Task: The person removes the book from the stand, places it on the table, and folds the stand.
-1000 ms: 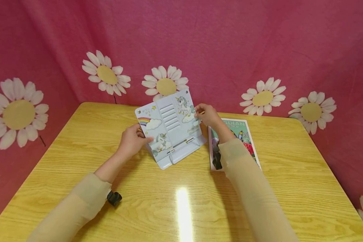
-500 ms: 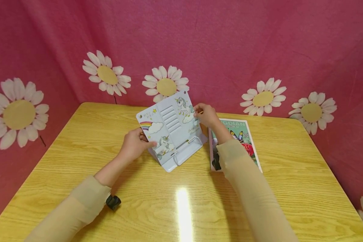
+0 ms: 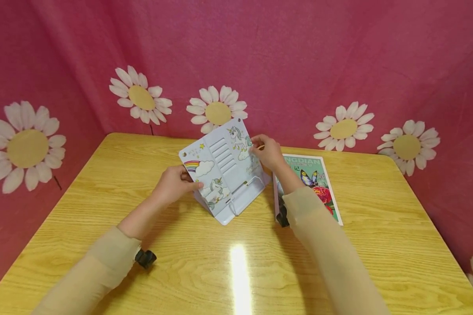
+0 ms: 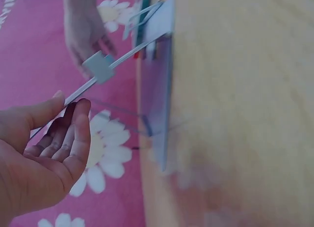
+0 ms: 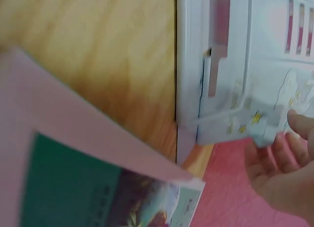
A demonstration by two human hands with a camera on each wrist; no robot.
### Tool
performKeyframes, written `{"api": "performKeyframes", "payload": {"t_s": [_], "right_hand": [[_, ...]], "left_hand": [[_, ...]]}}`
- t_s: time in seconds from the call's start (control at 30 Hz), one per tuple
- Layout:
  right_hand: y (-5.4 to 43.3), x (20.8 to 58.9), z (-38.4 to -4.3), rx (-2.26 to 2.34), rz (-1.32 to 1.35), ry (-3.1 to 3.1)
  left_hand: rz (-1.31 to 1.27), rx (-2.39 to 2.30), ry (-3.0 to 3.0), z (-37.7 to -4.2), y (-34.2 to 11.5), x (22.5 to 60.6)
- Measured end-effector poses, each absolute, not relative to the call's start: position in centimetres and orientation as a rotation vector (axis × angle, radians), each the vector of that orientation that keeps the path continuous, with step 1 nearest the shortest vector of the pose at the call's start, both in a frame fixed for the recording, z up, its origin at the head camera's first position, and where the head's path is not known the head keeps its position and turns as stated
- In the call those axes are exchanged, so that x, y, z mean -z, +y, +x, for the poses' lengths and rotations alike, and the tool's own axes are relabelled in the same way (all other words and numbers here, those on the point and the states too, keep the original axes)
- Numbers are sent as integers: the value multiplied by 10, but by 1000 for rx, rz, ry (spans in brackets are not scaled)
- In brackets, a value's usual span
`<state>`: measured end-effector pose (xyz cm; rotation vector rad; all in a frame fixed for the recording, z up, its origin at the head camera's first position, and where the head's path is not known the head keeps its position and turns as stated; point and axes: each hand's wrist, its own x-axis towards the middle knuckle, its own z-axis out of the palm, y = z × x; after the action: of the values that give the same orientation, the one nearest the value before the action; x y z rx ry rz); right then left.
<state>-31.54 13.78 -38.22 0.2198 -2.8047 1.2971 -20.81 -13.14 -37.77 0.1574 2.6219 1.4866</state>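
A white book stand [image 3: 223, 168] with unicorns, clouds and a rainbow stands tilted back on the table, turned at an angle. My left hand [image 3: 173, 186] pinches its left edge, thumb on the front and fingers behind. At the right edge my right hand [image 3: 270, 152] pinches the panel, as the thumb and curled fingers in the right wrist view [image 5: 287, 160] show. A small pale clip [image 4: 99, 67] sits on the panel's edge beyond my left fingers. The stand's front ledge carries a wire page holder [image 3: 256, 181]. Most of the stand's back is hidden in the head view.
A magazine [image 3: 326, 175] with a green cover, butterfly and red flower lies right of the stand, partly under my right forearm. The wooden table [image 3: 197, 271] meets a pink daisy-patterned cloth [image 3: 280, 65] at its back edge.
The book stand has turned a little, its front ledge swinging right and its top left corner dropping slightly. Both hands have kept hold of its edges.
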Motion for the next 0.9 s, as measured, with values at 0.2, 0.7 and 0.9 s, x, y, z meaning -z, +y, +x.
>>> {"api": "performKeyframes", "payload": {"t_s": [0.2,0.7,0.9], "right_hand": [[124,382,-292,-1312,182,-2730],[81,385,-228,-1411,288,-2835],[77,389,-227,-1388,261,-2863]], "left_hand": [[165,-1613,2575,-218,-149,360],[285,-1741,2676,-222,-159,343],[271,-1737,2698,-221,-158,343]]}}
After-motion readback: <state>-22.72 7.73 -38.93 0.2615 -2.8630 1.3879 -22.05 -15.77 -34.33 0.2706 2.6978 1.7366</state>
